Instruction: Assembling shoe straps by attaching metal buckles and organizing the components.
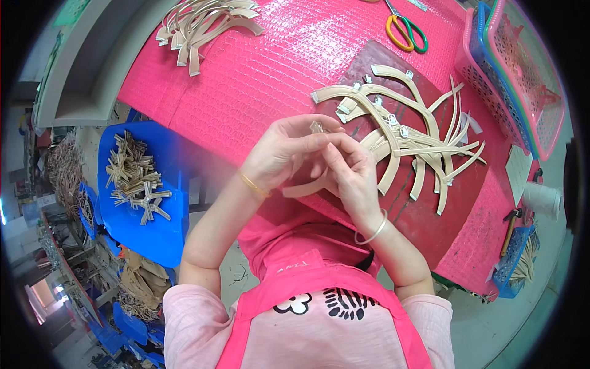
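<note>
Beige strap (305, 188) pinched by both hands above pink table (258, 74).

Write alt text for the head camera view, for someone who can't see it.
Two bare hands, left hand and right hand, together hold a beige strap with a small metal buckle over a pink table, beside a pile of similar straps.

bright, even light | soft shadows | fisheye-bent, dark rim
</note>
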The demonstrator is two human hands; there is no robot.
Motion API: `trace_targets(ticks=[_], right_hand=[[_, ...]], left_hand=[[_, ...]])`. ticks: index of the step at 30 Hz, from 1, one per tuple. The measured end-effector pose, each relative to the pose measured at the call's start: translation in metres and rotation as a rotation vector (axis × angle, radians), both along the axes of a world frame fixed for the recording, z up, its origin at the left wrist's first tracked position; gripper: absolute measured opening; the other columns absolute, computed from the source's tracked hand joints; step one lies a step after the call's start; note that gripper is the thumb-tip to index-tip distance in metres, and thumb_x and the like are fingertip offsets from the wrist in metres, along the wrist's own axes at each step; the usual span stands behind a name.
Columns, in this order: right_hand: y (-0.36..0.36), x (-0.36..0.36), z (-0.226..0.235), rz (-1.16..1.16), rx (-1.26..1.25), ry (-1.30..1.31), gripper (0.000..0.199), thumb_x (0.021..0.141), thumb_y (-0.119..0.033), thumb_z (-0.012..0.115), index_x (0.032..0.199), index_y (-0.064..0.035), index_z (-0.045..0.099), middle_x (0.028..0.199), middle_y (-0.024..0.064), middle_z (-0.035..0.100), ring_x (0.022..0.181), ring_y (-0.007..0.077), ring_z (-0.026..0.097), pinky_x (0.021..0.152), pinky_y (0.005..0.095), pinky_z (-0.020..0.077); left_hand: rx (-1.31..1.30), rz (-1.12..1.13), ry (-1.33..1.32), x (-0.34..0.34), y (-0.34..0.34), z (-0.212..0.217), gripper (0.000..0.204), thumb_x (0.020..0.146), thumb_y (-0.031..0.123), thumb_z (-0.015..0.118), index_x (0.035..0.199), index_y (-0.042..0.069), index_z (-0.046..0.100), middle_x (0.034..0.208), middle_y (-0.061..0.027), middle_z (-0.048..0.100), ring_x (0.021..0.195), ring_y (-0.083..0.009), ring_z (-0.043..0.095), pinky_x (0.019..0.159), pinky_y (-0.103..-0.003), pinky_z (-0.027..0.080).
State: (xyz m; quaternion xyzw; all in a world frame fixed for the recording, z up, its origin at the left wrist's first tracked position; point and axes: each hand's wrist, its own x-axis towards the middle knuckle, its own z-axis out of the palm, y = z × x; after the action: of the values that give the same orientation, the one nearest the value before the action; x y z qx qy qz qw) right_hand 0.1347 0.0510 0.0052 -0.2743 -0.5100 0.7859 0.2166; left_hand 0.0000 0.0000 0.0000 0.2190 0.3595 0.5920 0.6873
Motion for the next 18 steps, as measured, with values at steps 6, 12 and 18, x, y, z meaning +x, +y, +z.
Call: trace_targets(ticks=[6, 12, 18], right_hand=[[0.001, 0.003, 0.004, 0.073, -0.028, -0.054, 0.02, 0.087, -0.015, 0.043, 0.094, 0.0011, 0.053, 0.062, 0.0013, 0.053, 0.048, 0.0047, 0.048, 0.044, 0.0171, 0.0375], [0.008, -0.003, 0.004, -0.076, -0.056, 0.051, 0.022, 0.088, -0.015, 0.042, 0.092, 0.0033, 0.052, 0.061, 0.0022, 0.052, 0.048, 0.0053, 0.048, 0.045, 0.0175, 0.0389], [0.008, 0.01, 0.012, -0.129, 0.283, -0.046, 0.019, 0.085, -0.008, 0.046, 0.097, 0.003, 0.055, 0.083, 0.0031, 0.047, 0.071, 0.0103, 0.046, 0.062, 0.0195, 0.037]], left_hand=[[-0.035, 0.191, 0.007, -0.005, -0.001, 0.003, 0.028, 0.08, 0.01, 0.055, 0.104, -0.002, 0.051, 0.097, -0.0121, 0.057, 0.081, -0.0166, 0.058, 0.061, -0.025, 0.048], [0.029, 0.098, 0.623, -0.006, -0.003, 0.011, 0.033, 0.076, 0.01, 0.059, 0.105, -0.002, 0.051, 0.086, -0.0083, 0.057, 0.069, -0.0176, 0.056, 0.062, -0.026, 0.045], [0.049, 0.234, 1.081, 0.02, -0.026, 0.04, 0.026, 0.078, 0.016, 0.058, 0.097, -0.001, 0.056, 0.071, -0.0057, 0.059, 0.063, -0.0162, 0.058, 0.057, -0.026, 0.045]])
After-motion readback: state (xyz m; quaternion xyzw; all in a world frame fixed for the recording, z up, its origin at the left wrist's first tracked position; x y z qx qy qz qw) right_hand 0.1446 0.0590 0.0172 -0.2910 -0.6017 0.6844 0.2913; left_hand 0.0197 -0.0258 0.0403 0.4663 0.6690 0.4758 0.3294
